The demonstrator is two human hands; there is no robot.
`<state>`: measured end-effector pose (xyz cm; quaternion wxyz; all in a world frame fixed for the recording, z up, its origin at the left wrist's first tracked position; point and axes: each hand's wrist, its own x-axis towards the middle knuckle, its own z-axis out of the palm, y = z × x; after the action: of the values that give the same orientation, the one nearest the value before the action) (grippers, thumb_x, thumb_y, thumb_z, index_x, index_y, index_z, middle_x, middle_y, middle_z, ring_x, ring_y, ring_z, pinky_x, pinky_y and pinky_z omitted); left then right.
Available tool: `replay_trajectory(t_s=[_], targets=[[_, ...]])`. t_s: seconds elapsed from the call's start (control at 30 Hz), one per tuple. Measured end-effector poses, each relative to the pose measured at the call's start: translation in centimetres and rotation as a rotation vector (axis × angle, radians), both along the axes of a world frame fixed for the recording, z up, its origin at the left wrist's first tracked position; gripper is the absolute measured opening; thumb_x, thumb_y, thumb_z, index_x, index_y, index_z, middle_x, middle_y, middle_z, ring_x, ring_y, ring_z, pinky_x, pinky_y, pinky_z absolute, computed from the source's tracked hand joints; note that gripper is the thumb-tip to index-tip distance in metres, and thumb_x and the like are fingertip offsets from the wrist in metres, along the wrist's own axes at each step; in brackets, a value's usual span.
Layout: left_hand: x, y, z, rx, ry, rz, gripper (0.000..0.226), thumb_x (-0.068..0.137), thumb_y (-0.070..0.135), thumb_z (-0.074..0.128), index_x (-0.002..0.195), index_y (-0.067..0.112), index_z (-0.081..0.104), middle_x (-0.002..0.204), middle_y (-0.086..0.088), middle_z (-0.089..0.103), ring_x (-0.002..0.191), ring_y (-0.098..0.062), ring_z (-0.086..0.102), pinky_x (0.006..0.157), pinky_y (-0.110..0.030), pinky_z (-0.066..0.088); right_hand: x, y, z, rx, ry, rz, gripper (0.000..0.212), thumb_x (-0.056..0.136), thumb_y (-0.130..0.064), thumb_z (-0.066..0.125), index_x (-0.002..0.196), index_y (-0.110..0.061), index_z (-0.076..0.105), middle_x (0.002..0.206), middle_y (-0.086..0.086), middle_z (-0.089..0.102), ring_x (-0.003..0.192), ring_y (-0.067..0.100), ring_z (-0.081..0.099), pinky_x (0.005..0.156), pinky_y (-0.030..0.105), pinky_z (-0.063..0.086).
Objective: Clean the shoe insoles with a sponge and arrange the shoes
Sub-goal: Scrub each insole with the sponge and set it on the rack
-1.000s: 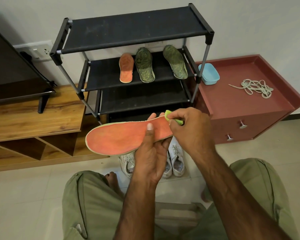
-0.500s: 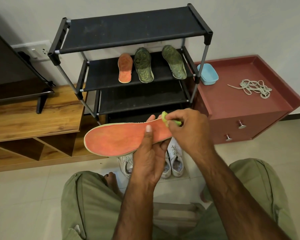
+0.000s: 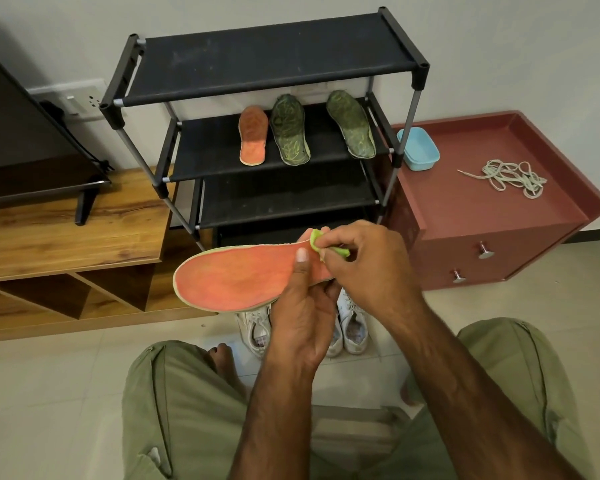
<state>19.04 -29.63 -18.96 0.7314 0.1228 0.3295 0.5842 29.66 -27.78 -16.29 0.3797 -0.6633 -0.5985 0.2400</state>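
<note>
Fingers (image 3: 347, 233) of the right hand (image 3: 371, 268) pinched the green sponge (image 3: 315, 238) against the right end of the orange insole (image 3: 236, 277); left hand (image 3: 305, 317) gripped it there. Risk I saw: unsupported left end could flex, insole slip onto the shoes (image 3: 352, 327) below.

rack (image 3: 267, 60) behind insole (image 3: 236, 275) | cabinet (image 3: 465, 209) right of rack | tub (image 3: 418, 148), laces (image 3: 513, 178) on cabinet | shoes (image 3: 354, 327) under insole
</note>
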Motion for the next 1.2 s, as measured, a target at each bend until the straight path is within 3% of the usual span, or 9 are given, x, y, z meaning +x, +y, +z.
replay_trajectory(t_s=[0.17,0.33,0.43,0.57,0.73,0.8,0.87,0.97,1.2], targets=[[-0.3,0.2,0.0,0.012,0.007,0.002,0.041,0.107,0.025,0.045,0.144,0.009,0.050,0.140,-0.016,0.063,0.133,-0.030,0.058,0.117,-0.048,0.040,1.4,0.6,0.1,0.035,0.004,-0.169,0.017,0.089,-0.020,0.076,0.104,-0.029,0.080,0.101,-0.012,0.071,0.088,0.004,0.067,0.084,0.033,0.060],[-0.2,0.0,0.2,-0.001,0.008,-0.007,0.036,0.108,0.023,0.044,0.137,0.007,0.058,0.136,-0.018,0.065,0.128,-0.030,0.062,0.110,-0.044,0.048,0.1,0.1,0.1,0.035,0.000,-0.002,0.016,0.090,-0.021,0.077,0.104,-0.028,0.082,0.100,-0.012,0.071,0.086,0.002,0.068,0.079,0.020,0.057],[-0.3,0.0,0.2,0.007,0.017,-0.009,0.041,0.108,0.025,0.043,0.145,0.009,0.050,0.139,-0.016,0.063,0.133,-0.031,0.058,0.116,-0.047,0.042,0.9,0.4,0.0,0.056,-0.011,-0.132,0.018,0.090,-0.020,0.076,0.105,-0.029,0.080,0.100,-0.013,0.070,0.085,0.003,0.067,0.079,0.027,0.059],[-0.3,0.0,0.2,-0.001,0.021,-0.016,0.041,0.109,0.025,0.043,0.145,0.008,0.051,0.136,-0.017,0.065,0.129,-0.030,0.062,0.113,-0.045,0.045,0.4,0.2,0.0,0.026,-0.027,-0.024,0.016,0.091,-0.021,0.076,0.105,-0.028,0.080,0.103,-0.012,0.070,0.087,0.003,0.067,0.078,0.020,0.057],[-0.4,0.1,0.3,0.004,0.042,-0.014,0.041,0.108,0.026,0.043,0.145,0.010,0.050,0.138,-0.015,0.064,0.131,-0.029,0.060,0.115,-0.047,0.043,0.9,0.3,0.0,0.053,-0.045,-0.090,0.018,0.091,-0.019,0.075,0.105,-0.029,0.080,0.102,-0.012,0.069,0.087,0.004,0.066,0.080,0.028,0.059],[-0.5,0.1,0.2,-0.004,0.049,-0.004,0.040,0.107,0.026,0.045,0.144,0.011,0.052,0.137,-0.015,0.065,0.129,-0.031,0.061,0.113,-0.049,0.046,0.8,0.0,0.0,-0.004,0.002,0.001,0.017,0.090,-0.022,0.077,0.104,-0.031,0.080,0.101,-0.015,0.071,0.088,0.002,0.068,0.080,0.026,0.060],[-0.8,0.2,0.2,0.008,0.048,0.008,0.038,0.107,0.023,0.048,0.142,0.011,0.052,0.137,-0.016,0.065,0.129,-0.033,0.061,0.109,-0.054,0.048,1.5,0.1,0.2,0.016,0.128,-0.075,0.015,0.089,-0.021,0.078,0.099,-0.031,0.081,0.094,-0.016,0.074,0.085,0.001,0.070,0.079,0.028,0.061],[-1.0,0.3,0.3,0.036,0.069,0.008,0.034,0.107,0.017,0.049,0.140,0.009,0.047,0.135,-0.018,0.066,0.126,-0.035,0.063,0.103,-0.060,0.050,2.7,-0.1,0.2,0.055,0.275,-0.187,0.018,0.089,-0.014,0.078,0.097,-0.030,0.079,0.086,-0.019,0.074,0.081,-0.004,0.070,0.069,0.015,0.057],[-0.9,0.3,-0.2,0.008,0.007,-0.021,0.032,0.103,0.014,0.053,0.132,0.002,0.057,0.137,-0.028,0.060,0.132,-0.042,0.056,0.116,-0.058,0.039,1.9,-0.6,-0.4,0.003,0.230,-0.067,0.027,0.089,-0.013,0.078,0.110,-0.030,0.077,0.098,-0.017,0.072,0.091,-0.006,0.068,0.080,0.017,0.056]])
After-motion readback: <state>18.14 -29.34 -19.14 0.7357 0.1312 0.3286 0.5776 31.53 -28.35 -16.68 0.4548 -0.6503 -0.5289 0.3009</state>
